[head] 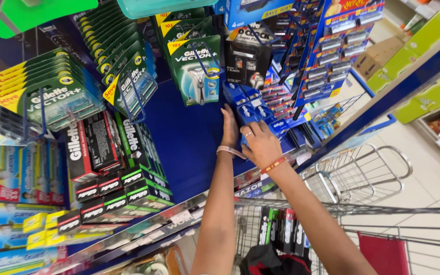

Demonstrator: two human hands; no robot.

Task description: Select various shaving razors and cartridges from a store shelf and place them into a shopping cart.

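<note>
1. Far left: green razor blister packs (pixel 52 97) hung on pegs, overlapping in a row; boxed tubes (pixel 6 173) stacked below them.
2. Left of centre: black, red and green cartons (pixel 113 168) standing and lying on the blue shelf (pixel 189 147).
3. Centre top: one green razor pack (pixel 198 69) on a hook, black razor pack (pixel 248 61) just beside it.
4. Centre: left hand (pixel 229 127) raised flat, fingers together and straight, pressed against small blue blade packs (pixel 250 109) standing in a row on the shelf; pale band on the wrist.
5. Just right: right hand (pixel 262 145), ring and red wrist thread, fingers curled onto the same blue blade packs; cannot tell whether clamped on one.
6. Upper right: hanging strips of red-and-blue cartridge packs (pixel 332 56).
7. Bottom right: wire shopping trolley (pixel 362 173) under the arms, black-green cartons (pixel 281 237) inside, black-red cloth item (pixel 271 262) near them.
</note>
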